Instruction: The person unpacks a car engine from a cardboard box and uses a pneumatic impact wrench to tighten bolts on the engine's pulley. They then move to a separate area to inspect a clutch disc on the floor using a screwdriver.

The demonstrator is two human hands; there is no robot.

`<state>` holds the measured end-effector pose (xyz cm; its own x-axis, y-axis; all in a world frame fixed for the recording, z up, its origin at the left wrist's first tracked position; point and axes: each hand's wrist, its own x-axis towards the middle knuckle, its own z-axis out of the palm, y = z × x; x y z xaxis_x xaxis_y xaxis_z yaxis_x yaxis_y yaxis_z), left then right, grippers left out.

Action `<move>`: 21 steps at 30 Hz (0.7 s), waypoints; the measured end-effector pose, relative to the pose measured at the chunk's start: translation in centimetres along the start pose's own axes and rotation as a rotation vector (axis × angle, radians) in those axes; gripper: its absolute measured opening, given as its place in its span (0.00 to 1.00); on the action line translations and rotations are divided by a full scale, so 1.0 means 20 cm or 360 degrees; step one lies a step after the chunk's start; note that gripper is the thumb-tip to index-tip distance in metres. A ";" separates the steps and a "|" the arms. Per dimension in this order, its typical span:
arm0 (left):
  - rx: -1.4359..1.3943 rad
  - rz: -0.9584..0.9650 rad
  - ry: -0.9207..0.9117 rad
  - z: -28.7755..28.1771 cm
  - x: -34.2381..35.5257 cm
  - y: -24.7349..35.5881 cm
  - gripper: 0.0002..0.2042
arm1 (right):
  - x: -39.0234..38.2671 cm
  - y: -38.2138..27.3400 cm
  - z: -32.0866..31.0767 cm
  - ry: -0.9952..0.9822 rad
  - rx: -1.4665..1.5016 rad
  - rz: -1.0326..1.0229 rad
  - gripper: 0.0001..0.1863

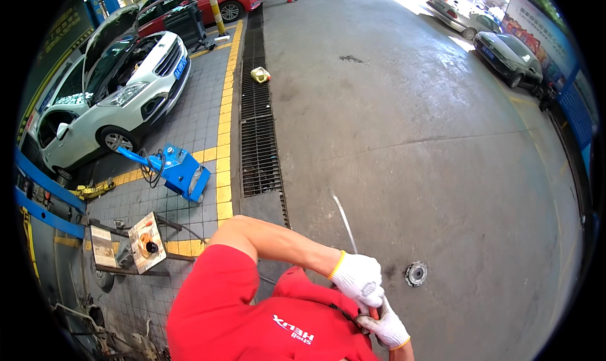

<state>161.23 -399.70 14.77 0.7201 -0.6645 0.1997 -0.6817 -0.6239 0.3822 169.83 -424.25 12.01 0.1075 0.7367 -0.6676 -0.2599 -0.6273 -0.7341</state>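
Note:
Both my hands wear white knit gloves with yellow cuffs and are close together in front of my red shirt. My left hand is closed, with a long slim silvery bar stretching from it over the grey floor. Just below, my right hand wraps round a short red grip, which lies in line with the bar and looks like its handle. The gloves hide the join between them. On the floor right of my hands lies a round metal part with an open centre.
A drain grate and a yellow line run along my left. Beyond them stand a blue wheeled machine, a small wooden-topped table and a white car with its hood raised. A yellow jug sits by the grate.

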 end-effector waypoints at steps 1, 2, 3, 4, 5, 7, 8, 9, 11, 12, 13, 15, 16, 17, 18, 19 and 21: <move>-0.0047 0.0095 0.0059 0.01 0.00 -0.03 0.15 | 0.01 0.05 0.03 0.0061 0.0090 -0.0059 0.44; -0.0101 0.0196 0.0116 0.03 0.01 -0.06 0.15 | 0.04 0.09 0.05 0.0127 0.0187 -0.0115 0.40; -0.0148 0.0232 0.0161 0.09 0.03 -0.09 0.13 | 0.07 0.11 0.07 0.0205 0.0082 -0.0101 0.37; -0.0194 0.0278 0.0225 0.13 0.04 -0.14 0.13 | 0.07 0.13 0.09 0.0266 -0.0020 -0.0066 0.33; -0.0250 0.0329 0.0286 0.18 0.06 -0.19 0.13 | 0.08 0.17 0.12 0.0331 -0.0111 -0.0024 0.30; -0.0450 0.0377 0.0411 0.38 0.16 -0.24 0.09 | 0.12 0.23 0.13 0.0575 0.0012 0.0021 0.23; -0.0509 0.0289 0.0464 0.44 0.15 -0.30 0.09 | 0.24 0.32 0.08 0.0698 -0.0072 0.0004 0.25; -0.0568 0.0190 0.0498 0.46 0.16 -0.31 0.10 | 0.29 0.50 0.03 0.0911 -0.0200 0.0073 0.28; -0.0552 -0.0159 0.0519 0.40 0.13 -0.38 0.16 | 0.35 0.85 -0.03 0.1264 -0.0496 0.0412 0.34; -0.0515 -0.0407 0.0501 0.46 0.07 -0.41 0.20 | 0.40 1.04 -0.05 0.1312 -0.0652 0.0617 0.35; -0.0480 -0.0714 0.0421 0.55 -0.03 -0.44 0.24 | 0.43 1.16 -0.05 0.1272 -0.0640 0.0854 0.35; -0.0335 -0.1298 0.0122 0.87 -0.35 -0.53 0.26 | 0.53 1.38 -0.07 0.1223 -0.0587 0.1130 0.35; -0.0476 -0.1478 -0.0088 0.99 -0.51 -0.56 0.27 | 0.56 1.51 -0.05 0.1236 -0.0547 0.1196 0.35; -0.0487 -0.1678 -0.0374 1.07 -0.69 -0.55 0.28 | 0.60 1.61 -0.04 0.1309 -0.0504 0.1225 0.35; -0.0554 -0.1871 -0.0582 1.11 -0.87 -0.51 0.28 | 0.66 1.72 -0.05 0.1289 -0.0452 0.1228 0.34; -0.0587 -0.2105 -0.0797 1.11 -1.05 -0.45 0.28 | 0.74 1.79 -0.07 0.1317 -0.0422 0.1192 0.34; -0.0586 -0.2593 -0.1099 1.15 -1.44 -0.22 0.26 | 0.94 1.89 -0.13 0.1269 -0.0415 0.1128 0.33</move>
<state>140.53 -387.17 -13.43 0.3226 0.3624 -0.8744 0.7079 -0.7056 -0.0313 164.52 -434.70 -28.62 0.6276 -0.1281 -0.7679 -0.3072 -0.9471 -0.0931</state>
